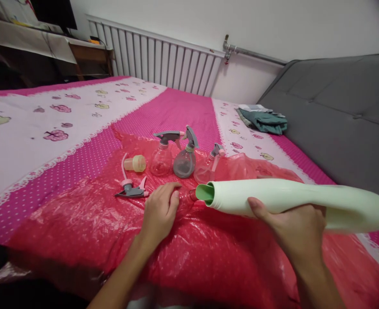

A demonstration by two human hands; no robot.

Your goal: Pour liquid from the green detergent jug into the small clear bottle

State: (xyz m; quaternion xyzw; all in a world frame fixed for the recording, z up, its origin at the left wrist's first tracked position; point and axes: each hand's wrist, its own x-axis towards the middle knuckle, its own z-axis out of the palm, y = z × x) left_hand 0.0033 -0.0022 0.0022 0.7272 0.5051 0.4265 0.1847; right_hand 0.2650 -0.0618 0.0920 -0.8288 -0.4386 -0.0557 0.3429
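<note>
My left hand (pixel 161 208) is closed round a clear spray bottle (pixel 185 202) without its head, lying tilted with its neck to the right. In my right hand (pixel 300 229) is a large pale green jug (pixel 260 195), tipped on its side. Its green spout (pixel 204 193) meets the bottle's mouth; whether it goes inside I cannot tell. Left of my left hand lies a loose grey and pink spray head (pixel 131 189) with its tube. Behind stand a clear spray bottle (pixel 161 161), a grey one (pixel 184 163) and a pinkish one (pixel 205 168), all with heads on.
A small yellowish capped jar (pixel 135 163) lies beside the bottles. Red plastic sheeting (pixel 80 219) covers part of the patterned bed (pixel 183 105). Folded clothes (pixel 263 119) lie by the grey headboard (pixel 337 103). A radiator (pixel 157 56) and a desk (pixel 47 47) stand beyond.
</note>
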